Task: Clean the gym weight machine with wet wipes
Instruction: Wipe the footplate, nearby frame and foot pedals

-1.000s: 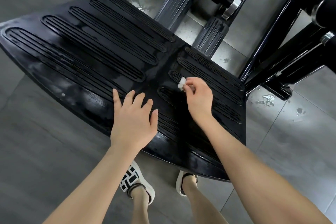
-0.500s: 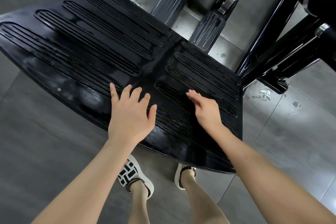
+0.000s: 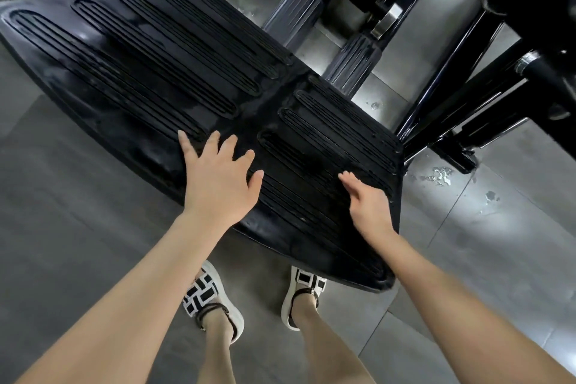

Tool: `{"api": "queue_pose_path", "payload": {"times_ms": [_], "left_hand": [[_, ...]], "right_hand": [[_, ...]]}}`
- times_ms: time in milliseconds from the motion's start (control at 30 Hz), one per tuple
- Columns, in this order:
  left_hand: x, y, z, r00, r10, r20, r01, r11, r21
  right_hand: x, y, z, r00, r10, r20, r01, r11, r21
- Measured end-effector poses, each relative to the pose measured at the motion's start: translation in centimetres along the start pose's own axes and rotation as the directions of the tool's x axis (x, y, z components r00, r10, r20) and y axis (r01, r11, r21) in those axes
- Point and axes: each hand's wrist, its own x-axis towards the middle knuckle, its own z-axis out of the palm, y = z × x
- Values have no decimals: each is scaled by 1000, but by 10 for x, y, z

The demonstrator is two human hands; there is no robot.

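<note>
No legible text or labels

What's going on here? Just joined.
A person is bent over the weight machine's black ribbed footplate. The left hand lies flat on it, fingers spread, by the edge nearest the person. The right hand presses on the ribbed strips to the right, fingers out straight. No wipe is visible; one could be hidden under that hand. The plate shines in patches, possibly damp.
</note>
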Motion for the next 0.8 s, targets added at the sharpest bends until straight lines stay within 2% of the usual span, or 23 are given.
{"api": "queue_pose_path", "payload": {"times_ms": [67,133,267,367,533,667,800], "left_hand": [[-6,15,2,1000,-5,8,5,1000,3],[-15,34,6,999,31,19,-31,1000,-5],[-19,52,15,998,63,17,-63,998,-15],[-20,54,21,997,75,-5,-75,997,19],[-25,59,21,987,159,-28,-157,986,64],[-32,80,24,971,238,-8,-238,971,18],[-25,92,24,972,237,-5,-237,971,-14]], "right_hand": [[-10,14,-4,995,88,-41,-85,994,62],[-3,8,1,993,85,-76,-79,994,70],[18,-17,15,997,-70,-40,73,995,69],[6,5,4,992,-129,-5,129,991,32],[-37,58,-18,994,-11,-110,16,999,43],[-40,64,-18,996,-81,-48,84,994,71],[-34,73,-29,984,-166,56,157,978,138]]}}
